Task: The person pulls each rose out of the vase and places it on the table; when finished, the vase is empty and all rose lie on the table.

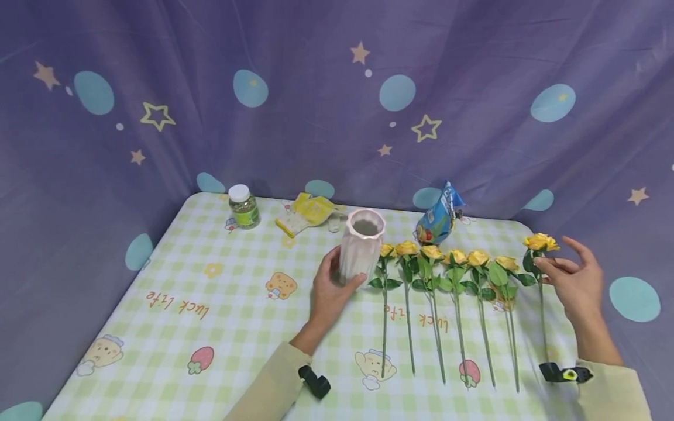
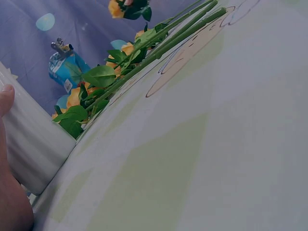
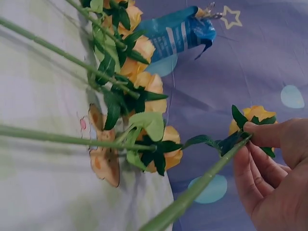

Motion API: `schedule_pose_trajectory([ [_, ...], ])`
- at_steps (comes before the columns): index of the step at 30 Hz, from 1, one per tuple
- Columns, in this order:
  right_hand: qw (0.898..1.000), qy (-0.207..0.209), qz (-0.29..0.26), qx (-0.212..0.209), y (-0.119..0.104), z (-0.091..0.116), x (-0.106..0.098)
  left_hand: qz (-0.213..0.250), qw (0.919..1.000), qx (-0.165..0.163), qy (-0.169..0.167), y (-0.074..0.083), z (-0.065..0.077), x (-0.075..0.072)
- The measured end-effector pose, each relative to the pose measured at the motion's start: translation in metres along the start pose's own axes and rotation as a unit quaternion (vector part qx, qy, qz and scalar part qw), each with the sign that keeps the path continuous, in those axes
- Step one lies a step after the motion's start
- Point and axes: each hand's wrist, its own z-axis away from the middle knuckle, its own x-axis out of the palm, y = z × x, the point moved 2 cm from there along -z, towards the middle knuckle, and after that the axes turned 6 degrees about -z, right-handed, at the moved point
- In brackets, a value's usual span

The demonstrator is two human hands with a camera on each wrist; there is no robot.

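A pale pinkish-white ribbed vase [image 1: 360, 254] stands upright on the table, and my left hand [image 1: 333, 286] grips its lower side with thumb and fingers around it. In the left wrist view the vase [image 2: 33, 139] looks tilted with the camera. At the right, my right hand [image 1: 576, 282] pinches the stem of a yellow artificial rose [image 1: 541, 242] just below its bloom. The right wrist view shows that rose's green stem [image 3: 192, 190] raised off the table. Several more yellow roses [image 1: 457, 257] lie in a row between vase and right hand, blooms toward the back.
A blue snack bag [image 1: 436, 219] closed with a clip stands behind the roses. Toward the back left are a white-lidded jar [image 1: 244, 207] and a yellow-and-white packet [image 1: 308, 213]. A purple curtain [image 1: 316, 117] hangs behind the checked tablecloth [image 1: 210, 327].
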Motion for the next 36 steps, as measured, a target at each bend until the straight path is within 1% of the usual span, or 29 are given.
schedule_pose_trajectory([
  [2,1.000,0.010,0.027,0.009,0.004,-0.001,-0.002,-0.004,1.0000,-0.002,0.001,-0.001,0.000,0.000],
  [4,0.997,0.018,0.077,0.012,0.007,-0.002,-0.003,-0.004,1.0000,-0.003,0.002,-0.001,0.000,-0.001],
  [7,0.986,0.031,0.166,0.016,0.013,-0.002,-0.004,-0.003,1.0000,-0.002,0.002,-0.001,0.001,-0.001],
  [9,0.978,0.036,0.206,0.019,0.017,-0.002,-0.004,-0.002,1.0000,-0.002,0.001,0.000,0.002,-0.001],
  [11,0.975,0.040,0.218,0.024,0.019,-0.002,-0.004,-0.003,1.0000,-0.002,0.000,-0.001,0.002,-0.001],
  [16,0.974,0.036,0.221,0.026,0.024,-0.004,-0.005,-0.003,1.0000,0.001,-0.001,0.000,0.001,0.000],
  [18,0.972,0.036,0.230,0.023,0.026,-0.005,-0.006,-0.001,1.0000,0.002,-0.002,0.000,0.001,0.000],
  [25,0.959,0.031,0.282,0.006,0.039,-0.008,-0.009,-0.004,1.0000,0.003,-0.001,0.000,0.001,0.000],
  [29,0.957,0.029,0.287,0.014,0.049,-0.010,-0.009,-0.007,1.0000,-0.001,-0.002,-0.001,0.000,0.000],
  [33,0.956,0.031,0.292,0.019,0.056,-0.010,-0.009,-0.006,1.0000,0.001,-0.001,-0.002,0.000,0.000],
  [36,0.957,0.024,0.289,0.017,0.061,-0.010,-0.008,-0.005,1.0000,0.003,-0.001,-0.002,0.000,0.000],
])
